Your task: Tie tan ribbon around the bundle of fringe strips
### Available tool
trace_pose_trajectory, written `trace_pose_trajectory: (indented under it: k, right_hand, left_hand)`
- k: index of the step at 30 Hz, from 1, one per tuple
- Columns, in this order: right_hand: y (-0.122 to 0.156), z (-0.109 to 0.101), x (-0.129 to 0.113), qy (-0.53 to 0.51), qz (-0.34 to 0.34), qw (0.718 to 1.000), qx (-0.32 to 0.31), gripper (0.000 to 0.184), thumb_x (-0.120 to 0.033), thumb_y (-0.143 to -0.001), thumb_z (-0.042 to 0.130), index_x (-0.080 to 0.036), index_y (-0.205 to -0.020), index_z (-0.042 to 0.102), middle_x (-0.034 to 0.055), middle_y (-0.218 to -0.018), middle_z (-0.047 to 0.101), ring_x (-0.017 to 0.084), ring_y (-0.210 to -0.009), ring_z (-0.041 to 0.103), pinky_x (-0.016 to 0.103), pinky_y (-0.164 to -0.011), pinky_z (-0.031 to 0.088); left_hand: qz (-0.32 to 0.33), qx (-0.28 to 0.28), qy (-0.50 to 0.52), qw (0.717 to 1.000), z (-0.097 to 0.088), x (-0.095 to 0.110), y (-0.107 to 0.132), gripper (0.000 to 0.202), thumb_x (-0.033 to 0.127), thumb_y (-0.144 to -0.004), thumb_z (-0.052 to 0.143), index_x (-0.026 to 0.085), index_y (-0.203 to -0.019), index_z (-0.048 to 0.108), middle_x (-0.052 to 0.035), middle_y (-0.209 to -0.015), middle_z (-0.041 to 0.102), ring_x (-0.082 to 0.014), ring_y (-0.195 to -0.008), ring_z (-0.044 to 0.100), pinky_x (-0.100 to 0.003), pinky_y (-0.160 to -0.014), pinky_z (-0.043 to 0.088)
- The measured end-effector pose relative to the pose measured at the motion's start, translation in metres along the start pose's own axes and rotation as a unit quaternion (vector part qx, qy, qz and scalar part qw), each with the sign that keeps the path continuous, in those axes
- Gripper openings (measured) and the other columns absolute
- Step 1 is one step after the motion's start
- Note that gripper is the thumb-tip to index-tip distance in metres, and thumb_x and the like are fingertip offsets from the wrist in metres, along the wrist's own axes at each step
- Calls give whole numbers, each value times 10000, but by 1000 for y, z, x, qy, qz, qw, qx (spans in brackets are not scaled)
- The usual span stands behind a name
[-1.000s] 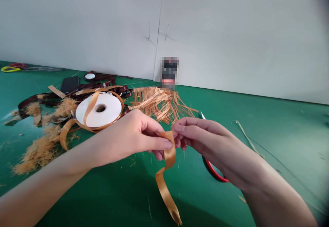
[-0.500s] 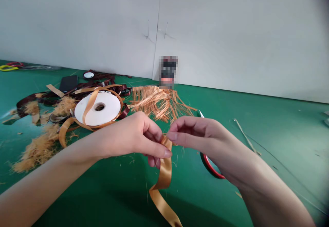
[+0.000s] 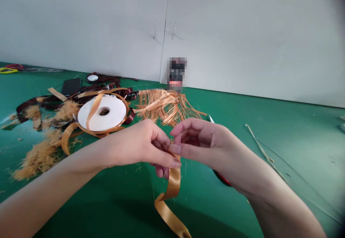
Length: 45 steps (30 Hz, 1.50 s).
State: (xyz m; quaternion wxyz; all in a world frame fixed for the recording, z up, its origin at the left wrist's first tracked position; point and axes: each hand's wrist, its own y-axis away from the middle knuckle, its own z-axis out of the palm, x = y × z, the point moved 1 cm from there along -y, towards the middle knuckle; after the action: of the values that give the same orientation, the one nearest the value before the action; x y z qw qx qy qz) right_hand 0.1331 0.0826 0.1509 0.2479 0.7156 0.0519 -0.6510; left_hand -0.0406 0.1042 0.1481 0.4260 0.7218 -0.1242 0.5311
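Pinching one strip of gold satin ribbon, the left hand and right hand meet above a green work mat. Both are closed on the ribbon's upper end, and the rest hangs below them in a loose fold. Just behind the hands lies one heap of frayed tan raffia. One pair of red-handled scissors sits partly hidden under the right wrist. Off to the left, one white ribbon spool lies flat with gold ribbon looped around it, among several tufts of fluffy fibre and tangled dark maroon ribbon. Farther back are one black phone, one small round white-topped disc and one blurred upright object against a white wall.
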Motion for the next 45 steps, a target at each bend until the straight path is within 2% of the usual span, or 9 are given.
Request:
trace_pose_trajectory:
  k: [5, 8, 15, 22, 24, 28, 34, 40, 45]
  right_hand:
    - [-2, -8, 0, -16, -58, 995, 80, 251, -315, -711, 791, -189, -874, 648, -24, -794, 662, 71, -752, 618, 155, -684, 509]
    - [-2, -11, -1, -7, -58, 992, 110, 254, -328, -705, 794, -191, -868, 655, -19, -824, 668, 69, -784, 619, 141, -699, 511]
    - [-1, -5, 0, 4, 9, 1000, 4, 267, -253, -686, 796, -187, -882, 628, -19, -749, 671, 104, -703, 641, 213, -641, 517]
    - [-1, -11, -2, 14, -56, 993, 105, 223, -248, -701, 774, -211, -889, 660, -8, -844, 683, 111, -803, 644, 216, -718, 526]
    - [0, -11, -1, 26, -48, 994, 94, 237, -257, -703, 775, -212, -901, 652, -6, -846, 685, 115, -794, 646, 221, -706, 527]
    - [0, -8, -1, 44, 5, 999, 25, 300, -277, -687, 794, -203, -924, 626, -13, -764, 679, 114, -717, 646, 224, -653, 519]
    - [0, -12, -5, 28, -43, 993, 106, 285, -333, -694, 783, -213, -912, 645, -7, -834, 685, 107, -780, 647, 209, -705, 532]
    - [0, -10, -2, 68, 12, 997, 29, 319, -288, -686, 788, -218, -952, 626, -10, -772, 689, 130, -732, 656, 247, -668, 528]
    - [1, -13, -3, 57, -31, 994, 91, 314, -312, -698, 776, -225, -966, 637, -2, -841, 701, 127, -789, 665, 238, -712, 533]
  left_hand:
    - [-8, 4, -29, 1000, -2, 0, -1, 106, 245, -760, 747, 180, -680, 725, 51, -582, 702, -55, -574, 647, -111, -571, 485]
    - [-15, 1, -35, 999, -1, 1, -2, 97, 242, -757, 750, 185, -681, 732, 58, -586, 696, -44, -579, 639, -98, -553, 462]
    - [-15, 0, -13, 1000, 3, 4, -4, 91, 173, -708, 774, 185, -642, 713, 65, -568, 673, -53, -559, 628, -119, -546, 457]
    - [-13, -5, -25, 1000, 1, 0, -2, 74, 228, -723, 769, 183, -680, 729, 36, -607, 698, -79, -608, 654, -146, -590, 479]
    - [-11, -7, -21, 1000, 1, 0, -2, 58, 224, -722, 769, 187, -691, 735, 38, -606, 695, -81, -602, 651, -150, -586, 478]
    - [-6, -8, -15, 1000, 3, 2, -4, 67, 227, -726, 766, 185, -687, 730, 42, -596, 682, -80, -600, 648, -152, -589, 478]
    - [-15, -11, -6, 1000, 5, 1, -4, 72, 237, -732, 763, 183, -698, 731, 37, -610, 692, -78, -606, 651, -147, -588, 474]
    - [-9, -16, -7, 1000, 4, 1, -4, 68, 228, -727, 765, 184, -691, 727, 40, -607, 683, -79, -591, 641, -148, -579, 474]
    - [4, -30, -11, 999, 3, -4, -5, 118, 309, -756, 742, 193, -738, 744, 25, -655, 713, -94, -632, 663, -164, -605, 482]
